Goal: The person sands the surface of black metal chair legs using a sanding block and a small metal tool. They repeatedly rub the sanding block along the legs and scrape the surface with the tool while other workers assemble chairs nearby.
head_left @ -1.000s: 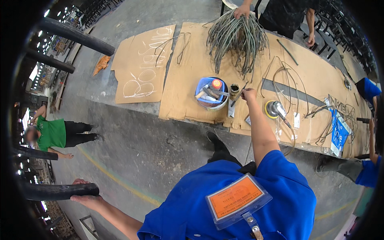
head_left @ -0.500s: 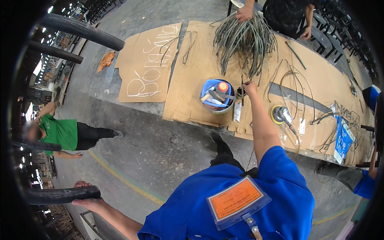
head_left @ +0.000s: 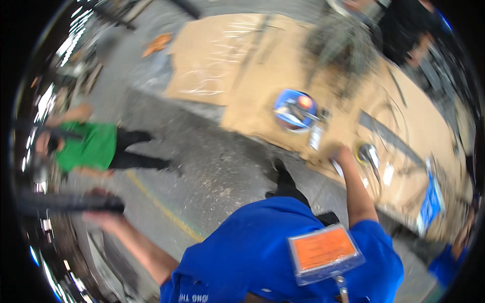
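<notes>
At the left, my left hand [head_left: 105, 211] is wrapped around the end of a thick black pole [head_left: 70, 203], which runs off toward the left rim. My right hand [head_left: 344, 156] is at the near edge of the cardboard-covered table [head_left: 262, 108], its fingers smeared by motion. A small pale flat piece [head_left: 337, 168] shows beside those fingers; whether they grip it is unclear. Left of this hand lie a white strip [head_left: 315, 137] and a small dark jar [head_left: 324, 114]. Beyond them stands a blue tub [head_left: 281, 108] of tools with a red-capped container [head_left: 304, 102].
A round sander [head_left: 370, 154] lies right of my right hand, near a long dark strip [head_left: 389, 135] and a blue packet [head_left: 431, 198]. A blurred bundle of grey-green strands [head_left: 343, 50] is at the far side, beside a person in black [head_left: 409, 30]. A person in green [head_left: 88, 145] stands left.
My right hand has drawn back from the small jar to the table's near edge; the dark stick it held no longer shows there. My left hand still holds the pole. The whole view has shifted and blurred.
</notes>
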